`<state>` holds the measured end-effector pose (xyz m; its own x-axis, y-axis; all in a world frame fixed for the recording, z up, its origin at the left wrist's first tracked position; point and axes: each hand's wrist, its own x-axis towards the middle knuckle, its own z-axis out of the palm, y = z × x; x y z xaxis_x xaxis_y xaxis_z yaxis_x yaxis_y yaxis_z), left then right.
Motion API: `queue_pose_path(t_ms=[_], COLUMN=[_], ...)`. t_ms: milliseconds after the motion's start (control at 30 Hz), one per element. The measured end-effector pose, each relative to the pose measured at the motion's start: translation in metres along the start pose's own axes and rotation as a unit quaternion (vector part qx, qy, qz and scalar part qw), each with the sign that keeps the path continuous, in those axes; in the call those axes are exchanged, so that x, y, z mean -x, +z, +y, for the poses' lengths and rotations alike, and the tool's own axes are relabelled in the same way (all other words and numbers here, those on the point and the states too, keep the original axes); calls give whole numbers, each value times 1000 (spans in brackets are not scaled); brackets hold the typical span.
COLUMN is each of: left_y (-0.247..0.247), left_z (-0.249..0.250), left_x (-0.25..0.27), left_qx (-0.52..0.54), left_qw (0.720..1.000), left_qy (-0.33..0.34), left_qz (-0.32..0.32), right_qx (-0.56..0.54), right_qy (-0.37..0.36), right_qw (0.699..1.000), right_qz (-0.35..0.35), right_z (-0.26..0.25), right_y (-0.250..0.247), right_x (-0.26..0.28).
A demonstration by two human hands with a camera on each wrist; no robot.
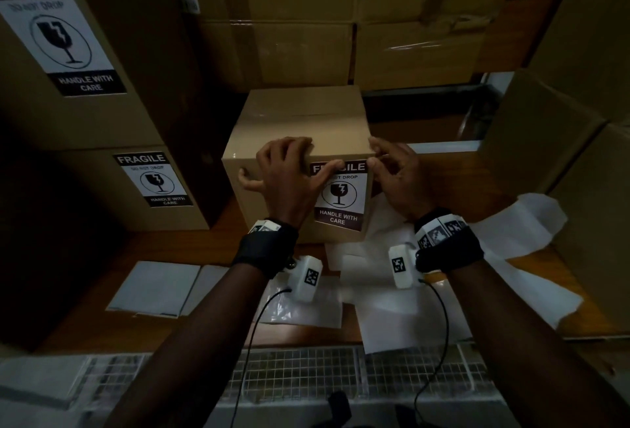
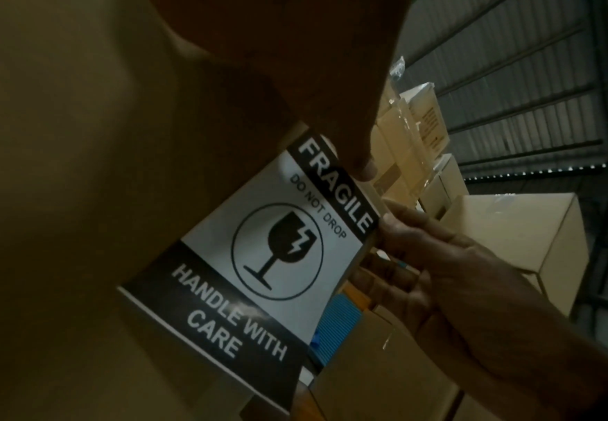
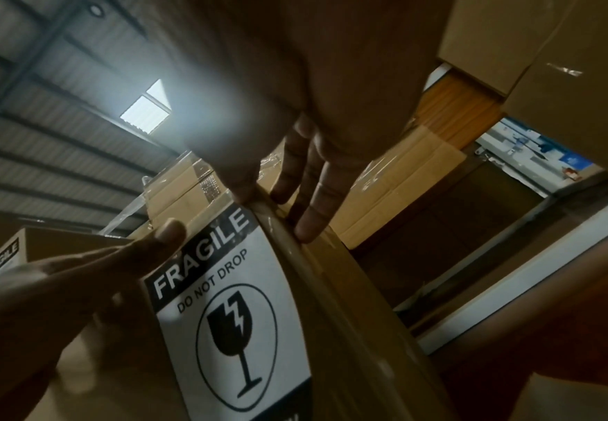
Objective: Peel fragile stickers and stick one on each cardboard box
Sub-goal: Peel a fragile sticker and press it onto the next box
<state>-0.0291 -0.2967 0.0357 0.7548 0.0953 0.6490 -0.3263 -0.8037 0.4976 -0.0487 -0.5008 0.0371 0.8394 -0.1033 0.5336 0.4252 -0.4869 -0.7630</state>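
Note:
A small cardboard box (image 1: 300,120) stands on the wooden table in the middle of the head view. A black-and-white fragile sticker (image 1: 341,199) lies on its front face, near the right edge. My left hand (image 1: 289,168) spreads over the front top edge, its thumb (image 2: 363,168) pressing the sticker's black FRAGILE band. My right hand (image 1: 388,168) is at the box's top right corner. Its thumb touches the sticker's (image 3: 230,327) top right corner, and its straight fingers (image 3: 309,228) lie along the box's right side. The sticker (image 2: 269,256) looks flat on the cardboard.
Taller boxes with fragile stickers (image 1: 64,32) (image 1: 153,178) stack at the left. Plain boxes (image 1: 306,35) stand behind, and more boxes (image 1: 562,154) rise at the right. White backing papers (image 1: 392,308) and sheets (image 1: 153,287) lie on the table before me. A wire grid (image 1: 306,376) runs along the near edge.

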Motion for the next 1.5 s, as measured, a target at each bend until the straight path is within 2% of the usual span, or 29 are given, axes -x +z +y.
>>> queue_pose_path(t_ms=[167, 267, 467, 567, 767, 933, 1067, 1167, 1267, 1367, 1500], left_y=[3, -1, -9, -11, -13, -6, -2, 2, 7, 4, 3], left_z=[6, -5, -25, -34, -43, -23, -11, -14, -30, -41, -44], left_x=[1, 0, -11, -16, -16, -10, -10, -6, 3, 5, 4], left_qx=[-64, -76, -53, -41, -40, -40, -75, -113, -162, -210, -223], left_qw=[998, 996, 989, 985, 981, 992, 993, 988, 972, 954, 950], left_qy=[13, 51, 139, 168, 188, 121, 89, 109, 166, 209, 213], left_qz=[6, 4, 1, -4, -31, 9, 12, -10, -39, -47, -51], right_qx=[55, 103, 151, 117, 96, 81, 134, 186, 179, 110, -31], right_qy=[-36, -61, -71, -79, -152, -137, -178, -204, -211, -178, -48], right_qw=[998, 993, 983, 988, 984, 987, 974, 959, 958, 976, 998], right_qz=[8, 18, 82, 56, -4, -23, -38, -64, -73, -61, -39], right_z=[3, 4, 0, 9, 29, 35, 47, 61, 65, 57, 46], right_y=[3, 8, 28, 24, 3, 15, 19, 13, 10, 14, 24], right_x=[2, -1, -12, -16, -18, -16, -12, -7, -2, -2, -7])
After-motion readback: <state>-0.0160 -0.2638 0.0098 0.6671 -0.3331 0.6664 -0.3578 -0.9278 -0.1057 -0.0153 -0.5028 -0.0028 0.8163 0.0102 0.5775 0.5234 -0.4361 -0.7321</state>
